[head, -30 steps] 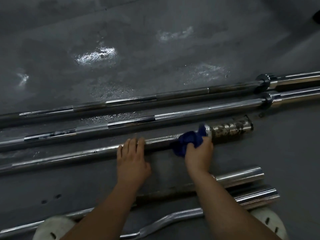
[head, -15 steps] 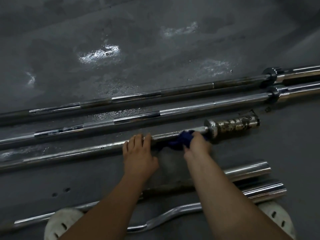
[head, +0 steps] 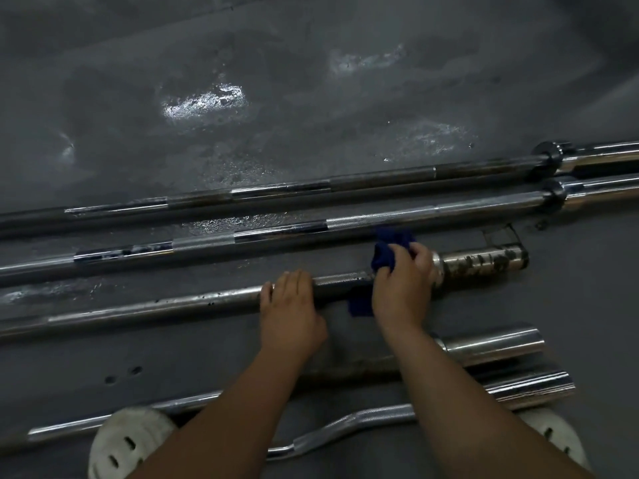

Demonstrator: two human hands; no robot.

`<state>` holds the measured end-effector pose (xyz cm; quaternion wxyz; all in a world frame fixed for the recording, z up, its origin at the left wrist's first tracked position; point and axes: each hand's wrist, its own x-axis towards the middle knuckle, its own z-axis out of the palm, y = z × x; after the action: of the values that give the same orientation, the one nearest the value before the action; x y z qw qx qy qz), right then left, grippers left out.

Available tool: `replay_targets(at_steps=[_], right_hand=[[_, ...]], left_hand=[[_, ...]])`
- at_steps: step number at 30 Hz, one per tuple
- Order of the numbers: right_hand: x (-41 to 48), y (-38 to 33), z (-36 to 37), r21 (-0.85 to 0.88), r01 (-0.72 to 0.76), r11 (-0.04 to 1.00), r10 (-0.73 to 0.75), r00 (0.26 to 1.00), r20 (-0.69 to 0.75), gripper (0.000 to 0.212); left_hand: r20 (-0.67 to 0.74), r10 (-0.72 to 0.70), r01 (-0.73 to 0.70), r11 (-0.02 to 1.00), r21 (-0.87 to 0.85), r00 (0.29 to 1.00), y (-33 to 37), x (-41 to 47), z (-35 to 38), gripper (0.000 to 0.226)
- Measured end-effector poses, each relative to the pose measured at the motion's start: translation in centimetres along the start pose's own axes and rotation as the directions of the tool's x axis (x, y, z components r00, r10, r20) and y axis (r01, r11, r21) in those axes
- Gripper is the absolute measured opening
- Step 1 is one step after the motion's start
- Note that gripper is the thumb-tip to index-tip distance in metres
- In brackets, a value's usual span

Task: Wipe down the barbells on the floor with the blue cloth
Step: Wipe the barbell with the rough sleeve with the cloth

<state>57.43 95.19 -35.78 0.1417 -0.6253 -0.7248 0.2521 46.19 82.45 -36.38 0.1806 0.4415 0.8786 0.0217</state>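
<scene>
Middle barbell (head: 166, 304), third of the long bars laid parallel on the dark floor (head: 311, 81), shown during wiping near its right end. The blue cloth (head: 385, 261) is bunched over the knurled shaft just beside the collar, with a loose corner hanging below the bar on the near side. The right hand (head: 403, 292) grips the cloth, its fingers closed over fabric and shaft together, so that the cloth bears on more of the bar's curve than the top alone. The left hand (head: 290, 305) lies on the shaft just beside the cloth, fingers curled over the top of the bar. This hold probably stops the round bar from rolling or sliding under the rubbing. Beyond the collar, the rusted sleeve (head: 484, 262) carries dark blotches and is not covered by the cloth. Two more bars, the far barbell (head: 380, 178) and the second barbell (head: 380, 217), lie beyond the hands, and wet-looking patches glint on the floor around them. Nearer the person lie a curl bar (head: 380, 413) and chrome sleeves (head: 491, 344), with white perforated shoes (head: 128, 440) at the lower edge. Judged from this layout, the task is partway through: one bar is in hand, and whether the others have been wiped cannot be told.
</scene>
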Motion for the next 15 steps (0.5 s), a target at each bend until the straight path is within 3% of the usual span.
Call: replay_targets(at_steps=[3, 6, 8, 10, 12, 14, 15], right_hand=[[-3.4, -1.2, 2.9, -0.052, 0.192, 0.980, -0.184, 0.975, 0.125, 0.041], [-5.2, -2.4, 4.0, -0.027, 0.439, 0.898, -0.415, 0.867, 0.275, 0.047], [-3.7, -1.0, 2.8, -0.099, 0.540, 0.836, -0.490, 0.814, 0.312, 0.045], [-1.8, 0.9, 0.9, -0.210, 0.428, 0.879, -0.383, 0.896, 0.224, 0.038], [-0.4, 2.1, -0.9, -0.200, 0.166, 0.966, -0.152, 0.985, 0.087, 0.029], [-0.1, 1.2, -0.9, -0.145, 0.042, 0.988, -0.031, 0.996, 0.081, 0.028], [-0.6, 0.0, -0.3, -0.119, 0.072, 0.990, -0.057, 0.991, 0.122, 0.033]], left_hand=[[-0.032, 0.030, -0.030, 0.999, -0.018, 0.999, -0.1, -0.9, 0.5, 0.066], [-0.060, 0.077, -0.078, 0.997, -0.011, 0.995, -0.8, -1.3, 1.1, 0.070], [-0.055, 0.078, -0.079, 0.997, -0.019, 0.995, -1.0, -1.4, 1.2, 0.080], [-0.008, 0.092, -0.092, 0.996, -0.009, 0.996, -0.7, -1.5, 0.9, 0.091], [0.062, 0.104, -0.103, 0.995, -0.013, 0.993, -0.5, -1.5, 0.4, 0.099], [0.162, 0.105, -0.106, 0.994, -0.002, 0.981, -0.8, -1.3, 0.0, 0.104], [0.201, 0.109, -0.115, 0.993, 0.018, 0.974, -1.0, -1.2, -0.2, 0.106]])
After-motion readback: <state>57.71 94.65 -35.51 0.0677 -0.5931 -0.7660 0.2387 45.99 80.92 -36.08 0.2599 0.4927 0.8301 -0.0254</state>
